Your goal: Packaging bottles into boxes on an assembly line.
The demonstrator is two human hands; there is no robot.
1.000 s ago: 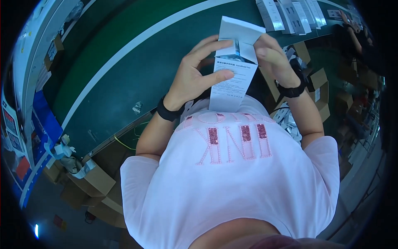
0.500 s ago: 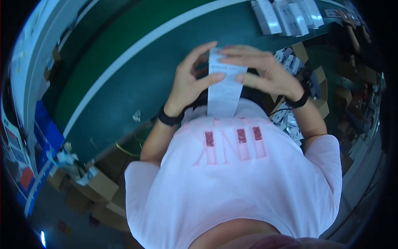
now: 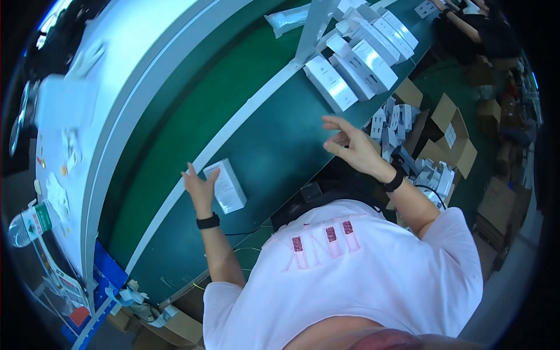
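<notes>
A white box (image 3: 231,188) lies on the green workbench (image 3: 274,143), to the left of my body. Beside it is my left hand (image 3: 201,188), fingers spread, its thumb over the box's left edge; whether it touches I cannot tell. Over the bench's near edge my right hand (image 3: 357,150) holds nothing, its fingers apart and slightly bent. Farther right, a group of white boxes (image 3: 331,83) stands in rows on the bench, nearer to my right hand than to my left.
A metal post (image 3: 315,29) rises from the pale rail, with a clear plastic bag (image 3: 289,21) behind it. Open cartons (image 3: 452,137) and piled small boxes (image 3: 396,119) sit at the right below the bench. A co-worker's arm (image 3: 464,26) shows at the far right.
Both hands have parted from the white paper-like piece held before my chest, which no longer shows there. My left hand is now beside a box at the left; the view has shifted.
</notes>
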